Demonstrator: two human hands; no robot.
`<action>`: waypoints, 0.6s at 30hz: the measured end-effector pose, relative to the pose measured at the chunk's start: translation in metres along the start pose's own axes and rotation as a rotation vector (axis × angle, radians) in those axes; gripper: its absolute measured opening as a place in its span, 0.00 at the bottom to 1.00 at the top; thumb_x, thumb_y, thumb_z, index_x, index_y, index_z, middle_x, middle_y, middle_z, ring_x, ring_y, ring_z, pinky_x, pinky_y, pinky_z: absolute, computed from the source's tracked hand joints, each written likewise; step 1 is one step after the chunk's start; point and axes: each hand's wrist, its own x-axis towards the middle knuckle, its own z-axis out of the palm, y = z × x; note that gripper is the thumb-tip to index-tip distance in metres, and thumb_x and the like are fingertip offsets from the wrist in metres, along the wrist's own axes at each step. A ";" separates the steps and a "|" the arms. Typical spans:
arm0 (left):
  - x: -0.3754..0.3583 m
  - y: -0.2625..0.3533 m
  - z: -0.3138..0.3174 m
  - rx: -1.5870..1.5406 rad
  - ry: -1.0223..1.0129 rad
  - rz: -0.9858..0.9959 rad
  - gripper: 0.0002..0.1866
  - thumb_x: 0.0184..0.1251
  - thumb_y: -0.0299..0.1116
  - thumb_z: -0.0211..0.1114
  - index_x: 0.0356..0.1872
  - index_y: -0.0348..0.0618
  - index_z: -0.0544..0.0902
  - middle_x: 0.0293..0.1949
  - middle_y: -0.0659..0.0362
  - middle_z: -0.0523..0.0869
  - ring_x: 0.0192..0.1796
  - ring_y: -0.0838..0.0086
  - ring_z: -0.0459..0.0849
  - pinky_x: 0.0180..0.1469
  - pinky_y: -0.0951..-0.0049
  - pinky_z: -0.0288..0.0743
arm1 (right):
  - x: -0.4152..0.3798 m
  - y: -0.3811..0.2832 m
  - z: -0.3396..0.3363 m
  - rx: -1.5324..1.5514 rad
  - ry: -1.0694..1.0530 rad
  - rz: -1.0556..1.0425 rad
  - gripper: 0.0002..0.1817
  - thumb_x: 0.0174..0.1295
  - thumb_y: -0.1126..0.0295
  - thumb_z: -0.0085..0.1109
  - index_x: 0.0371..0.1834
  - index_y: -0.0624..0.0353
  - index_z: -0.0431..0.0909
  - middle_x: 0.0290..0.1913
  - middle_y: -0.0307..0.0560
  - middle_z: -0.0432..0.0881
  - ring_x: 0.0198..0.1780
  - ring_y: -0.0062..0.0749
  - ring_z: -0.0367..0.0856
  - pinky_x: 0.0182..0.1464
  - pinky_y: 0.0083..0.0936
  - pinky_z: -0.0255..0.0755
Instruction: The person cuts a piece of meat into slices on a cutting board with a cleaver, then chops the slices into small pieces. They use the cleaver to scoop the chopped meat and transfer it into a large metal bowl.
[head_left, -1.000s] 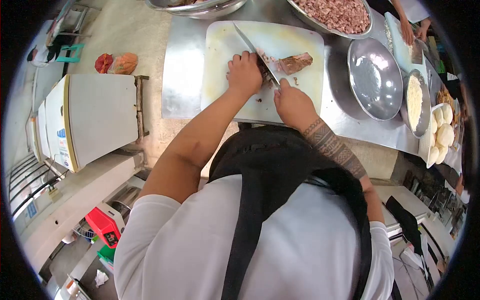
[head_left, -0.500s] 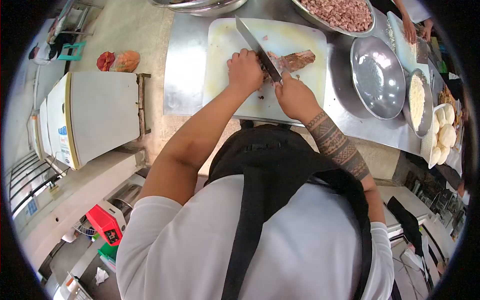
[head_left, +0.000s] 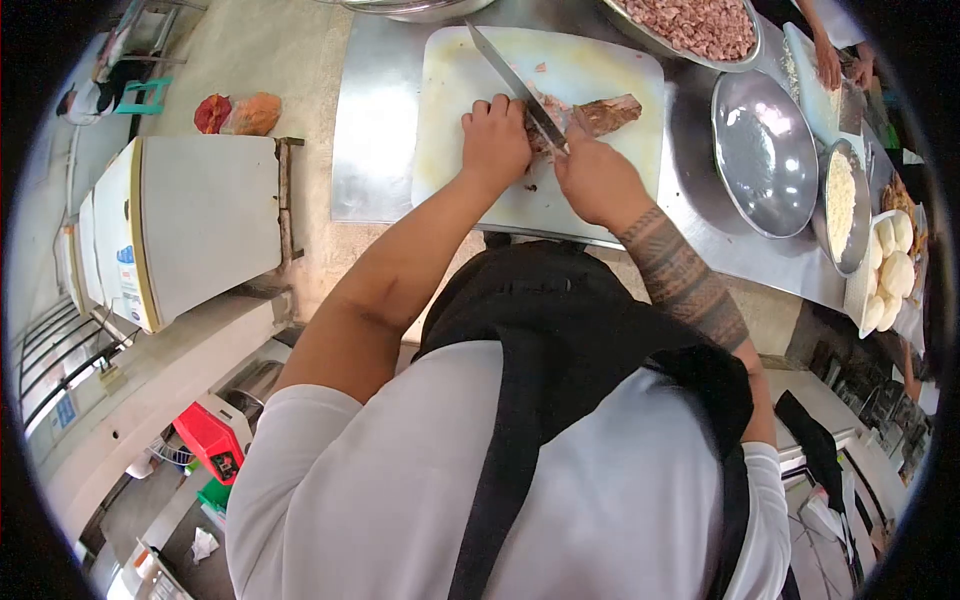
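Observation:
My right hand [head_left: 600, 182] is wrapped round the handle of a large kitchen knife [head_left: 508, 78], whose blade slants up and left across a white cutting board [head_left: 455, 85]. Left of the blade, my left hand [head_left: 497, 142] presses with curled fingers on a piece of meat, mostly hidden under them. A browned chunk of meat [head_left: 612, 114] lies right of the blade, above my right hand. Small meat bits are scattered near the knife on the board.
The board rests on a steel table [head_left: 375, 130]. A bowl of diced meat [head_left: 690, 25] stands beyond it, and a steel bowl [head_left: 765, 150] to the right. Farther right are a bowl of pale shreds [head_left: 842, 205], a tray of pale rounds [head_left: 893, 270] and another person's hand [head_left: 827, 65].
My right hand and the knife have shifted slightly down and right. The left hand stays on the meat. The whole view has also shifted a little.

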 end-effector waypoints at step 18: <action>0.009 -0.005 0.004 -0.113 0.019 -0.041 0.15 0.64 0.33 0.63 0.50 0.38 0.81 0.51 0.47 0.79 0.54 0.48 0.76 0.56 0.47 0.70 | -0.007 -0.015 -0.008 0.013 -0.023 0.016 0.17 0.76 0.63 0.50 0.56 0.68 0.72 0.40 0.66 0.88 0.44 0.64 0.89 0.49 0.58 0.81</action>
